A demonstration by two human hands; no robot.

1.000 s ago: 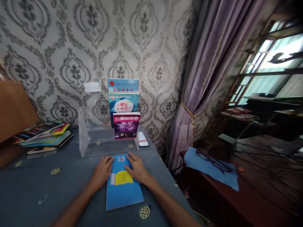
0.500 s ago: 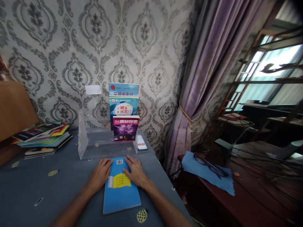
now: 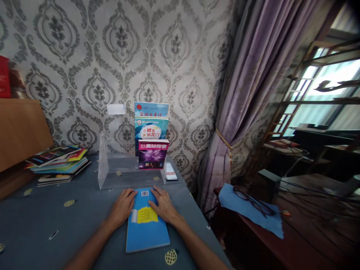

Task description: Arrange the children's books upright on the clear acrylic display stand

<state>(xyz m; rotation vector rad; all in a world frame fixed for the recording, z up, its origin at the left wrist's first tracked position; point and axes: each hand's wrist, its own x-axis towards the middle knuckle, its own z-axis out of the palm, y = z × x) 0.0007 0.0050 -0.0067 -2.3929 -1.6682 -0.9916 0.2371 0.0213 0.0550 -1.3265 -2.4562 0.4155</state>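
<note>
A blue book (image 3: 147, 237) lies flat on the table, its back cover up, with a barcode at the top and a yellow patch in the middle. My left hand (image 3: 123, 205) rests at its upper left edge, fingers stretched forward and the tips touching the cover. Across from it, my right hand (image 3: 164, 205) lies over the upper right edge, fingers spread on the cover. Neither hand grips the book. Just beyond, a clear acrylic book stand (image 3: 123, 180) carries three upright books in tiers at its right side, the front one a purple and pink magazine (image 3: 152, 155).
A pile of books (image 3: 60, 161) sits at the table's left, near a wooden cabinet (image 3: 24, 131). Behind the stand's right end lies a phone-like item (image 3: 171, 171), its face blurred. Glasses (image 3: 254, 202) rest on a blue cloth (image 3: 230, 200) on a lower dark-red surface to the right.
The view has shifted slightly left, so everything appears a little further right. Both hands keep their places on the blue book, which stays flat on the table.
</note>
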